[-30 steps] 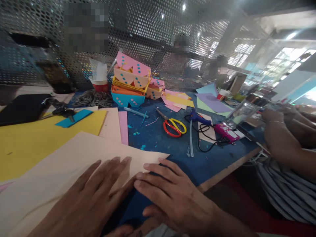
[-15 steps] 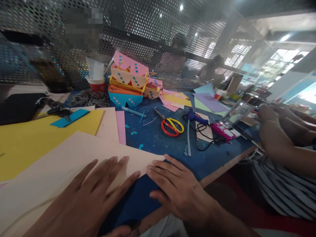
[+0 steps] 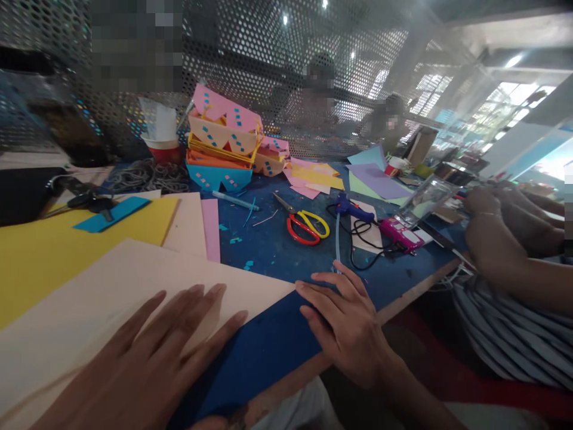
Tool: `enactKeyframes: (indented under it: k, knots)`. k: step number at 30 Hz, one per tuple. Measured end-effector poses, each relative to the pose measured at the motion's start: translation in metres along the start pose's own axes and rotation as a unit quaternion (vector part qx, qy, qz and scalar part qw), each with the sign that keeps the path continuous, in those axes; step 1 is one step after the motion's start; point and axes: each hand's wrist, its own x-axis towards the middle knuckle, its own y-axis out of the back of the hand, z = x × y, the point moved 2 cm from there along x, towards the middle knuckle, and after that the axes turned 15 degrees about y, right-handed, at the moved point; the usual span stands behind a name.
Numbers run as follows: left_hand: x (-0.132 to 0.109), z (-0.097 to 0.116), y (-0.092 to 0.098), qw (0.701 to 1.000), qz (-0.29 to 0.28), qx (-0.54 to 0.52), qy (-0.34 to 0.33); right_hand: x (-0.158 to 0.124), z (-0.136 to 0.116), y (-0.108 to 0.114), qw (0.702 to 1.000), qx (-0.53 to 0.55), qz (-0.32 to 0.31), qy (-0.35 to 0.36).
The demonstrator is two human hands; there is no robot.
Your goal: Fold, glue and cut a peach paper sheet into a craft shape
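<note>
A large cream sheet of paper (image 3: pixel 147 266), narrowing to a point at its right end, lies along the front of the blue table (image 3: pixel 250 349). My left hand (image 3: pixel 152 340) rests flat on it with the fingers spread. At the sheet's pointed tip is my right hand (image 3: pixel 347 316), its index fingertip at the corner and its other fingers apart. Nothing is gripped in either hand. Beyond the sheet lie scissors (image 3: pixel 308 226) with one red and one yellow handle. A blue glue gun (image 3: pixel 353 209) lies farther right, a clear glue stick (image 3: pixel 338 242) beside it.
Stacked decorated paper baskets (image 3: pixel 219 176) stand at the back near a red-and-white paper cup (image 3: pixel 165 149). Yellow paper (image 3: pixel 27 263), a blue strip (image 3: pixel 111 215) and keys (image 3: pixel 89 200) are at left. Another person's arm (image 3: pixel 505 245) reaches in at right.
My right hand has slid right and off the sheet's surface to its tip, and its fingers have spread. My left hand stays on the paper. The view has shifted slightly.
</note>
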Motion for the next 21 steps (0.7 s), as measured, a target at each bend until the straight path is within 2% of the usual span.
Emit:
enactKeyframes:
  k: [3, 8, 11, 15, 21]
  knots:
    - [0.0, 0.003, 0.002, 1.0, 0.008, -0.017, 0.013, -0.001, 0.0, -0.001, 1.0, -0.001, -0.001, -0.001]
    - [0.002, 0.006, 0.006, 1.0, -0.022, -0.002, 0.018, -0.003, -0.001, -0.003, 1.0, 0.004, 0.002, 0.003]
    - [0.003, 0.007, 0.01, 1.0, -0.004, 0.009, 0.015, -0.003, -0.001, -0.004, 1.0, 0.013, -0.006, -0.005]
    - [0.005, 0.011, 0.021, 0.998, 0.026, 0.055, -0.026, -0.005, 0.0, -0.006, 1.0, 0.01, -0.015, -0.02]
    - [0.006, 0.014, 0.032, 0.998, 0.027, 0.055, -0.014, -0.006, 0.0, -0.008, 1.0, 0.0, -0.008, -0.005]
